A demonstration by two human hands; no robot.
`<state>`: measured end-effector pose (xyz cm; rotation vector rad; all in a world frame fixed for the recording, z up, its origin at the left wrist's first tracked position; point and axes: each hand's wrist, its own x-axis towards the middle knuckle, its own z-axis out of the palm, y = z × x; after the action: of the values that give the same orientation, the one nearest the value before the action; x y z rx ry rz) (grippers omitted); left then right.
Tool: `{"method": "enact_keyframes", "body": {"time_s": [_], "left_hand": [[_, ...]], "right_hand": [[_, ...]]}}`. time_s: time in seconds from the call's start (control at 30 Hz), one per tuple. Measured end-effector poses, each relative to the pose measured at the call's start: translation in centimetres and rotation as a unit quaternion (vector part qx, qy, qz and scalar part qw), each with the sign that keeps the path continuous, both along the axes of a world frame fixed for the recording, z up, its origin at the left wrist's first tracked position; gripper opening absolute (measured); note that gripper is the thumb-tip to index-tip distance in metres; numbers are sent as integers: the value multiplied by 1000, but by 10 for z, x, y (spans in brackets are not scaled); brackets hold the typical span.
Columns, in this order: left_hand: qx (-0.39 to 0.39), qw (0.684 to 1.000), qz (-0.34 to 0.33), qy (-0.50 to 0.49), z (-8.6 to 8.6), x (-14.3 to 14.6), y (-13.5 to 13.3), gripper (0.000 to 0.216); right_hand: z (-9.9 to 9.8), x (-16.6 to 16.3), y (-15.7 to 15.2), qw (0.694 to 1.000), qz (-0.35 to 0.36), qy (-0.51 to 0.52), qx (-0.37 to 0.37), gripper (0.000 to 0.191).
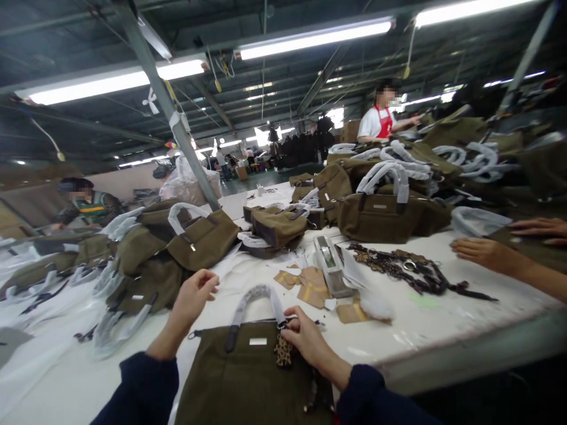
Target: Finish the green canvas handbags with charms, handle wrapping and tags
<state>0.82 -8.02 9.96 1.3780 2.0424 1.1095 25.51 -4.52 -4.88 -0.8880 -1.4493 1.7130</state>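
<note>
Right hand (305,337) pinches the leopard-print charm (283,352) against the olive handbag (239,381) — which lies just below both hands on the desk (367,345), probably soft and light, best lifted by its wrapped handle (262,289). Left hand (193,298) hovers half-open, apparently empty.

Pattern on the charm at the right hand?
Dark spots on tan, leopard-like; the charm shows best in the head view, the only one.

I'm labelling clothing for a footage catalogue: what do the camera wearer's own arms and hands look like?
Both the left hand and right hand are bare, with no gloves visible. The left sleeve and right sleeve are dark navy, plain and creased, ending on the forearms.
</note>
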Motion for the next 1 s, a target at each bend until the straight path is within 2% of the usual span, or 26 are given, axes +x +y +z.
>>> {"method": "enact_keyframes", "body": {"time_s": [0.07, 0.1, 0.13, 0.17, 0.23, 0.3, 0.37, 0.47, 0.63, 0.8, 0.9, 1.0], "left_hand": [[-3, 997, -47, -57, -26, 42, -29, 36], [-14, 986, -86, -141, -43, 65, -42, 33], [-22, 972, -98, -213, -62, 86, -51, 32], [-23, 963, -77, -255, -80, 103, -56, 34], [-25, 961, -49, -272, -110, 122, -58, 39], [-39, 961, -53, -269, -126, 125, -52, 42], [-62, 958, -83, -267, -131, 120, -45, 42], [-83, 954, -115, -263, -128, 115, -39, 39], [-92, 950, -124, -272, -125, 115, -41, 37], [-95, 941, -138, -294, -126, 111, -45, 35], [-97, 935, -144, -309, -125, 108, -47, 34], [-99, 931, -145, -320, -122, 108, -46, 36]], "right_hand": [[0, 5, -1, 1000, 20, 2, -8, 36], [1, 8, -1, 999, 31, 6, -17, 37], [2, 11, -2, 999, 40, 12, -27, 38], [4, 13, -3, 998, 46, 18, -39, 39], [8, 18, -6, 997, 52, 28, -59, 40], [11, 22, -10, 996, 57, 35, -61, 41], [13, 26, -15, 996, 66, 42, -49, 43], [13, 32, -20, 996, 76, 42, -33, 45], [2, 38, -23, 997, 64, 16, -48, 45], [-2, 39, -19, 995, 82, -48, -24, 38], [7, 43, -14, 994, 66, -87, 30, 26], [18, 49, -8, 979, 75, -149, 120, 16]]}}
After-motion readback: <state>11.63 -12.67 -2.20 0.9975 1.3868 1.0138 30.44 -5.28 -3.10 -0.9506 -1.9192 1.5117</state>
